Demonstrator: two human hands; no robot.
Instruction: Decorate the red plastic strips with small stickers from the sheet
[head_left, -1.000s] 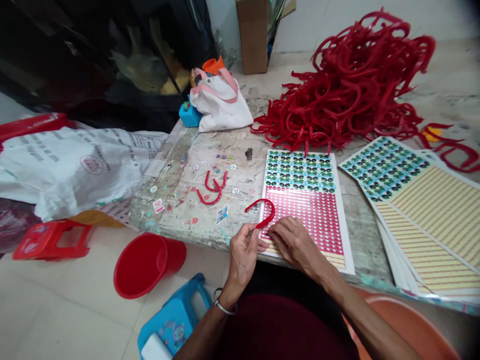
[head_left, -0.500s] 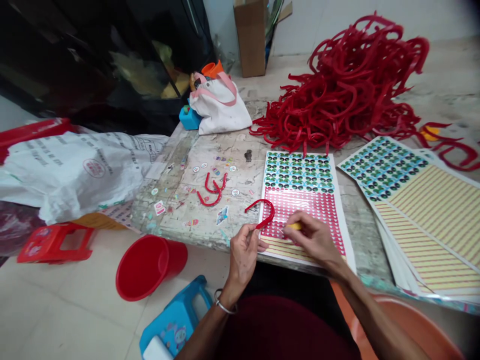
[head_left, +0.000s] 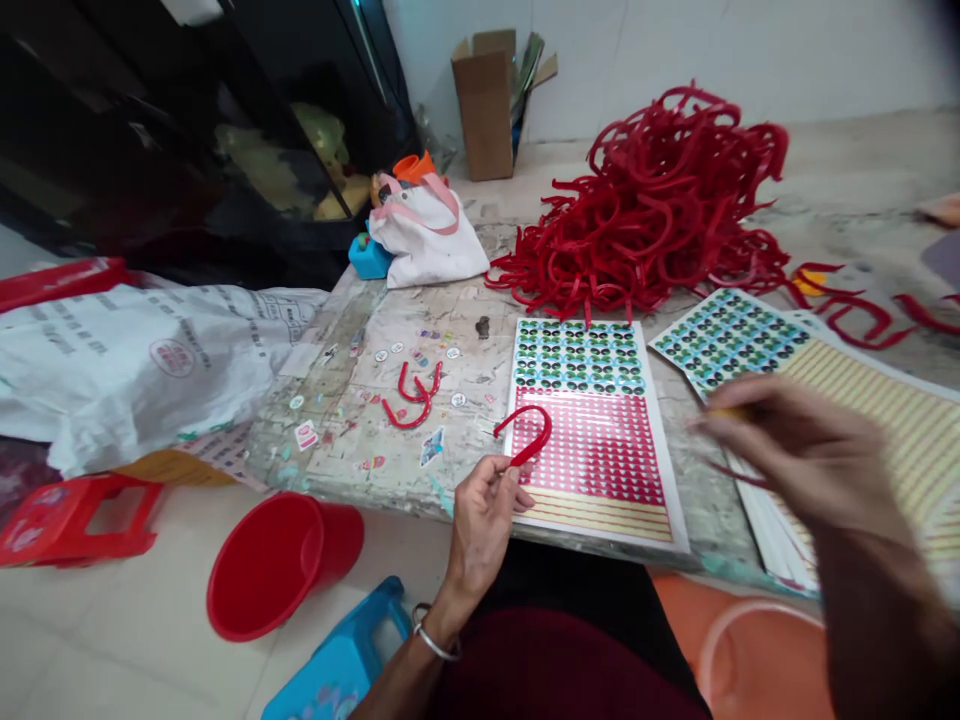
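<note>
My left hand (head_left: 484, 515) pinches one end of a curved red strip (head_left: 541, 432), hook-shaped and glossy, above the lower left of a sticker sheet (head_left: 585, 440). The sheet carries rows of green-and-black eye shapes, small pink-and-white marks and yellow bands. Over the papers to the right, my right hand (head_left: 795, 440) is closed and smeared by motion. Something small and yellow (head_left: 731, 413) shows between its fingers; its kind is unclear. A thin dark reddish strip (head_left: 739, 474) trails below these fingers. More curved red strips (head_left: 411, 410) lie on the table to the left.
A tall heap of red strips (head_left: 645, 220) stands behind the sheet. More sticker sheets (head_left: 862, 420) overlap at right. A white bag (head_left: 427, 235) and cardboard box (head_left: 484, 110) are at the back. Below the table edge are a red bucket (head_left: 274, 570) and blue stool (head_left: 337, 650).
My right hand has lifted off the sticker sheet and swung right, with the yellow thing still in its fingers. My left hand keeps its hold on the curved red strip. The view has shifted.
</note>
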